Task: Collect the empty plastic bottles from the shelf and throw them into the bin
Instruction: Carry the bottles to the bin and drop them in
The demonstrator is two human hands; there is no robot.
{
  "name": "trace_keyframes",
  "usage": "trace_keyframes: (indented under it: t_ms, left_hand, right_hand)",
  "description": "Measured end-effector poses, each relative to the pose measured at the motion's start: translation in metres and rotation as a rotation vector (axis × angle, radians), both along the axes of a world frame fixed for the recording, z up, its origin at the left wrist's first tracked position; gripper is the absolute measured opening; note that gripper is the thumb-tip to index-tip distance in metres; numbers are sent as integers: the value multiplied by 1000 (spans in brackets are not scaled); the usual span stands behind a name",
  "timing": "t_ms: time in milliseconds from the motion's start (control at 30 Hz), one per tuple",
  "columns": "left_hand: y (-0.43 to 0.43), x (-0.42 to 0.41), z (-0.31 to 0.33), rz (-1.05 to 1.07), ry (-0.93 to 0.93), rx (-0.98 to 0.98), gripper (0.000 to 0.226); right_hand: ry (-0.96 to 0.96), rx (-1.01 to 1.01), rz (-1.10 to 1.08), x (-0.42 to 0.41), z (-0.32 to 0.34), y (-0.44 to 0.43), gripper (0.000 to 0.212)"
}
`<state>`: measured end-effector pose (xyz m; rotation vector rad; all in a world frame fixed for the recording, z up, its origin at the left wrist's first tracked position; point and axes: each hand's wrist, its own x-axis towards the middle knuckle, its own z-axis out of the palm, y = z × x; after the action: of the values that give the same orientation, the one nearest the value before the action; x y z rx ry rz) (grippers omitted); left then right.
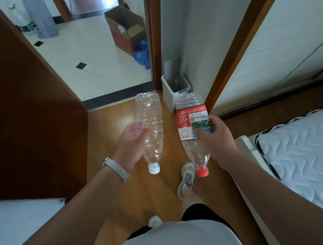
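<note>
We hold both arms out in front, forearms bare, with a pale watch strap (pixel 116 169) on the left wrist. The left grip (pixel 131 139) is turned palm inward, its fingers curled round the neck half of a clear bottle (pixel 151 115). The right grip (pixel 216 135) comes from above, back of the hand up, thumb and fingers clasped on the label of the second bottle (pixel 188 120).

Both bottles are empty and crumpled and hang in the air above the wooden floor (pixel 147 191), caps towards us and bases pointing away. The clear one has no label and a white cap (pixel 154 168). The other has a red and white printed label and a red cap (pixel 202 171). Just beyond their bases the white bin (pixel 168 98) stands open against the wall.
</note>
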<state>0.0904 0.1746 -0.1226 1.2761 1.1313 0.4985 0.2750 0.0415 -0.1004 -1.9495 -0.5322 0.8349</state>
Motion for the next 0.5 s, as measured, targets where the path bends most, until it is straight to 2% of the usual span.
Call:
trace_keyframes:
  t_ms: [133,400,500]
  left_hand:
    - [43,51,-5,-8,-10,-36,27]
    - [139,181,22,33,52,44,9]
    - [168,222,28,26,99,102,17]
  right_hand:
    - [18,-11,14,58,-23,53,36]
    - [12,-29,69,193,-24,168,42]
    - [7,-16,67,232,-16,195,40]
